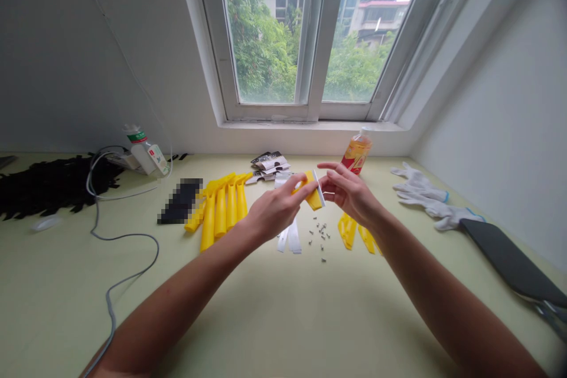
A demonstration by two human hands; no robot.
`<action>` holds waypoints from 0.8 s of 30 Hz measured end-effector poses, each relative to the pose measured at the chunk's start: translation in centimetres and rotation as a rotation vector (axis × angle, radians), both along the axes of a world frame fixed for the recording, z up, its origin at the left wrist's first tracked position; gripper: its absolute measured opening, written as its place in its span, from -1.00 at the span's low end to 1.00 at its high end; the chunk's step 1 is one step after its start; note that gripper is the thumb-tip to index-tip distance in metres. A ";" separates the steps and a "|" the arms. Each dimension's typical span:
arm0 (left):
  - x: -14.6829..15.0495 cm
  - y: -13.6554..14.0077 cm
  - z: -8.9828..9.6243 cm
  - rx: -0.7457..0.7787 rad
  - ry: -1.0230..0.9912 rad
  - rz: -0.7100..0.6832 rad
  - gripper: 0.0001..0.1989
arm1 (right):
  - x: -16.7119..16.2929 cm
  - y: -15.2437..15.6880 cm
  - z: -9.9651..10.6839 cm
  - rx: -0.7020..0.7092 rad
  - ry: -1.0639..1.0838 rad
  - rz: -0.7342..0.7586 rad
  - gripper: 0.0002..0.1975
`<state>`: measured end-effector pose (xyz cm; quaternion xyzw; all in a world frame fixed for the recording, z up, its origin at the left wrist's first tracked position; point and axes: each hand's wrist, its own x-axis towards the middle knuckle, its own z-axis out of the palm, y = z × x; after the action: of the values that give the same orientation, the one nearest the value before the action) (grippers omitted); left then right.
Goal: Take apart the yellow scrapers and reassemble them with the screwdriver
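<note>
Pinched between the thumb and fingers of my left hand is a yellow plastic scraper head with a pale flat blade along its right edge. My right hand is just right of the blade, fingers apart and loosely curved; whether a fingertip touches the blade I cannot tell. Below the hands lie several small screws and flat silvery blades, partly covered by my left hand. More yellow plastic plates rest under my right wrist. Several yellow handles are lined up left of my left hand.
Printed cards and a drink bottle stand toward the window. White gloves and a dark flat board lie right. At left are a pixelated dark rectangle, a grey cable, a white bottle and black strips.
</note>
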<state>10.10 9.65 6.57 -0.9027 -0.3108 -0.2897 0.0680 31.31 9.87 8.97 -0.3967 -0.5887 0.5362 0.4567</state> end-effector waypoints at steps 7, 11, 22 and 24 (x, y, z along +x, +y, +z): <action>-0.7 2.3 -0.4 -0.439 -0.598 -0.068 -0.54 | 1.9 2.4 -4.0 0.143 -0.906 0.208 -0.86; -0.8 1.9 0.3 -0.945 -0.820 -0.081 -0.79 | 1.7 2.9 -5.6 0.179 -1.019 0.240 -0.88; -0.5 0.8 1.7 -1.210 -1.101 -0.355 -0.77 | 1.9 1.0 -1.7 0.318 -0.897 0.132 -0.85; -0.5 0.7 1.7 -1.211 -1.100 -0.370 -0.77 | 1.8 -0.1 0.1 0.451 -0.767 0.012 -0.83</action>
<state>9.61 10.37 8.24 -0.5498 -0.2483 -0.4782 -0.6383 33.10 9.81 9.02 -0.4541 -0.8199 0.2111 0.2774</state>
